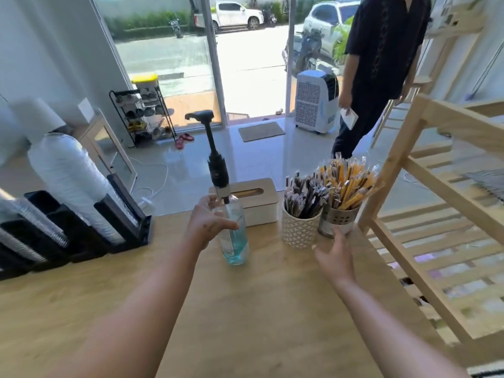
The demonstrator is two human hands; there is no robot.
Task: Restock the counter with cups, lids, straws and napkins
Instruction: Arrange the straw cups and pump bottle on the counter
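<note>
My left hand point(208, 222) is wrapped around a clear pump bottle point(236, 241) with blue liquid, standing upright on the wooden counter point(245, 309). My right hand point(334, 255) reaches with fingers spread toward the metal holder point(339, 218) of yellow wrapped straws, its fingertips at the holder's base. A white patterned cup point(298, 229) full of dark wrapped straws stands just left of it. Behind the bottle sits a white napkin box point(261, 205) with a wooden lid. At the left, a black rack point(90, 227) holds stacks of clear lids and white cups point(68, 170).
A light wooden shelf unit point(425, 170) rises at the counter's right edge. Beyond the counter a person in dark clothes point(381, 64) walks by a white air cooler point(316, 102), near the open glass door. A shoe rack point(141, 113) stands at the left.
</note>
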